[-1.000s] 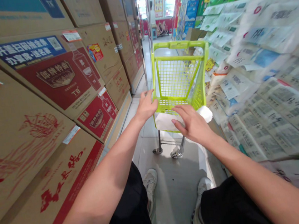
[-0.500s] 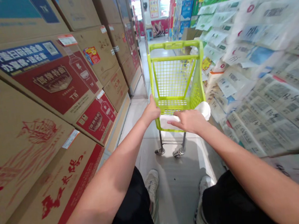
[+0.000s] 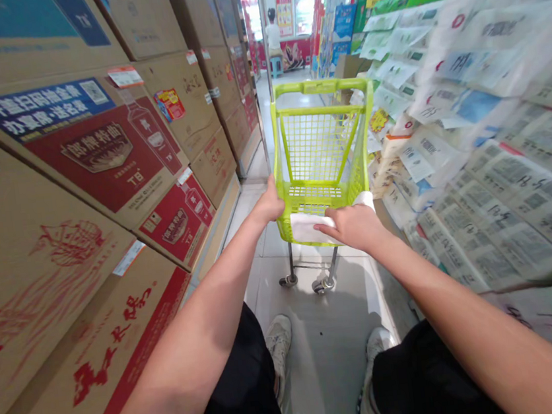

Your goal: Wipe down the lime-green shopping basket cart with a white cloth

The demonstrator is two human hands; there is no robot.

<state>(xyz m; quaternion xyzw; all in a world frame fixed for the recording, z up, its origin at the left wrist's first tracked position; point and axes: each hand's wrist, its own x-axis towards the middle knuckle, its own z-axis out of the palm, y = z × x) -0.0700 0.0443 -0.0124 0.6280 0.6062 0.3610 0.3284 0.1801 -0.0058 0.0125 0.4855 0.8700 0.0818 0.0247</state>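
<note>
In front of my knees stands a lime-green shopping cart [image 3: 321,110] with a plastic grid basket, on thin metal legs with casters. My left hand [image 3: 270,202] is closed on the left side of its near rim. A white cloth [image 3: 308,227] lies against the near wall of the basket. My right hand [image 3: 352,225] has its fingers closed on this cloth and presses it to the wall, and part of the cloth sticks out beyond the knuckles. The basket's grid floor shows through between my hands.
Stacked cardboard cartons [image 3: 100,147] line the left side of the aisle. Plastic-wrapped tissue packs [image 3: 495,208] are piled on the right, close to my right arm. A metal post [image 3: 265,42] rises beyond the cart's left side. Farther off, a person [image 3: 273,34] is near a blue stool [image 3: 276,66].
The cart has shifted slightly left along with my left hand. My right hand stays on the cloth, which now lies flatter along the near wall. A person has appeared in the background.
</note>
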